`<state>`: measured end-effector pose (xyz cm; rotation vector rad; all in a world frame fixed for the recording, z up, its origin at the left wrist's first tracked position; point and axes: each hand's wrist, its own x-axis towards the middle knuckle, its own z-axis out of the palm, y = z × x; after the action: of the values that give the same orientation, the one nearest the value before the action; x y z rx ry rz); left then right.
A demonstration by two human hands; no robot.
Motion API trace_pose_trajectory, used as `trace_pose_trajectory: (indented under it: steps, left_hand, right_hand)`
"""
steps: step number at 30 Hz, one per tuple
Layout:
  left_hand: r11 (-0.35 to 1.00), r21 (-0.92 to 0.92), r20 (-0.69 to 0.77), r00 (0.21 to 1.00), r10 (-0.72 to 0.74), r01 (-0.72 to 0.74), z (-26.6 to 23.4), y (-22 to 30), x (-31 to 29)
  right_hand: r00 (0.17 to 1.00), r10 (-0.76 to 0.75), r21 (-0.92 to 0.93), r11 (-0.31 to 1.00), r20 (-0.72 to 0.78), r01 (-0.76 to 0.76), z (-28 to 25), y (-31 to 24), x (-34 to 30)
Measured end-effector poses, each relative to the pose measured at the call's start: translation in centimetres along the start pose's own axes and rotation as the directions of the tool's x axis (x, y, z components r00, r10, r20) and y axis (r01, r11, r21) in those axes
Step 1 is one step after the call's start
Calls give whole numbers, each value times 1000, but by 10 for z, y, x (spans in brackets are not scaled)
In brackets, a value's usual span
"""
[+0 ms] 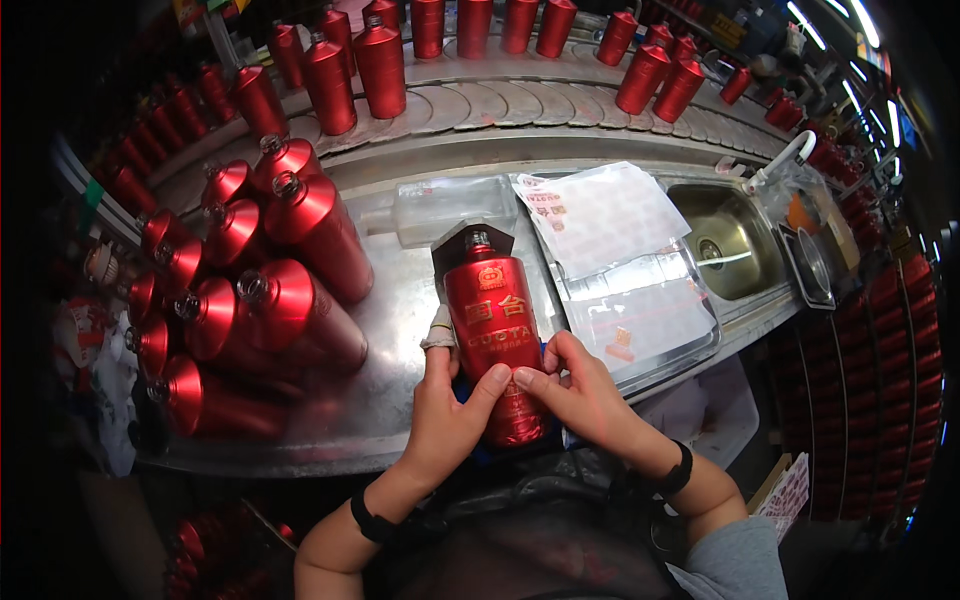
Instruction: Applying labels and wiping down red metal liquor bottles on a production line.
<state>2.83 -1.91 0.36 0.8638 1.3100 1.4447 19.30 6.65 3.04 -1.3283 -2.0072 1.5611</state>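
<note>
Over the steel counter, left hand and right hand clasp a red bottle.

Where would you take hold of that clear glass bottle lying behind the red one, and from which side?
Probably around its broad flat body, coming down from above. The clear bottle lies on its side on the steel counter, neck pointing left, so its long sides are open to fingers closing front to back. The held red bottle sits just in front, leaving the near side a little tight.

Left of the held red bottle, a cluster of lying red bottles blocks passage; right, a tray of plastic sheets. Between cluster and bottle, bare steel counter lies open.
</note>
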Motion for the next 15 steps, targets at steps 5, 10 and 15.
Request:
trace_pose_trajectory:
  steps: [5,10,15]
  left_hand:
    - [998,-61,11,1000,0,1,-4,2,-2]
    - [999,-22,68,996,51,-49,-15,-6,-15]
    - [992,89,113,991,78,-88,-17,-5,-17]
  right_hand:
    - [992,-124,250,962,37,111,-6,27,4]
    - [992,-62,226,973,109,36,-9,15,-10]
    - [992,-75,168,984,99,57,-7,13,-10]
